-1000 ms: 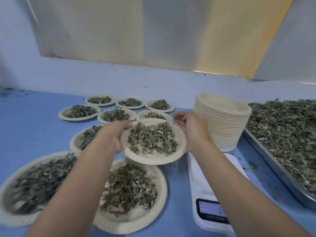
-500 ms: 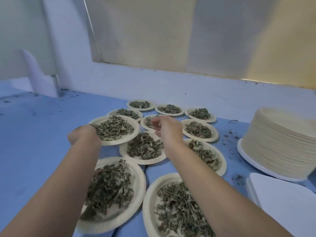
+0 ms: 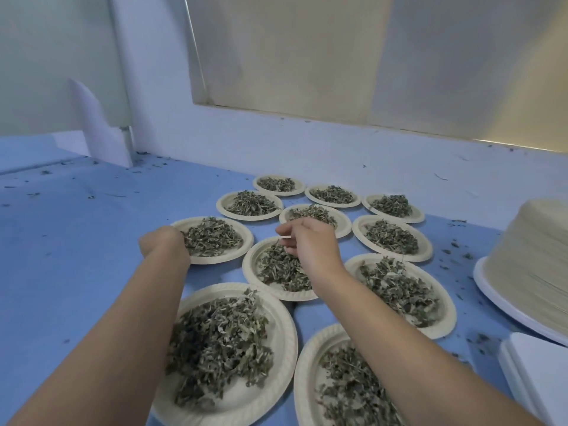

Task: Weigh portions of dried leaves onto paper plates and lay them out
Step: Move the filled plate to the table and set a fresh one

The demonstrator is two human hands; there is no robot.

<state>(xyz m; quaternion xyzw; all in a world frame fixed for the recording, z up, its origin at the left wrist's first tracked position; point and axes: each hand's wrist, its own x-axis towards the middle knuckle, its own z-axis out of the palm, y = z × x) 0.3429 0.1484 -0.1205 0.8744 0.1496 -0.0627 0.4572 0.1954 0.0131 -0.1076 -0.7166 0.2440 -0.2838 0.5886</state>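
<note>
Blue tabletop (image 3: 76,241) bearing leaf-filled paper plates (image 3: 282,342) meets white wall (image 3: 276,142).

arms extended; left hand (image 3: 159,241) knuckles-up, right hand (image 3: 309,245) loosely curled.

head cam | wide-angle | looks forward and down | close over plates (image 3: 284,330) on blue table (image 3: 76,256)

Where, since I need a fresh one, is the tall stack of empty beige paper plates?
The plate stack stands far right in the head view, on the blue table, just beyond the white slab.
</note>
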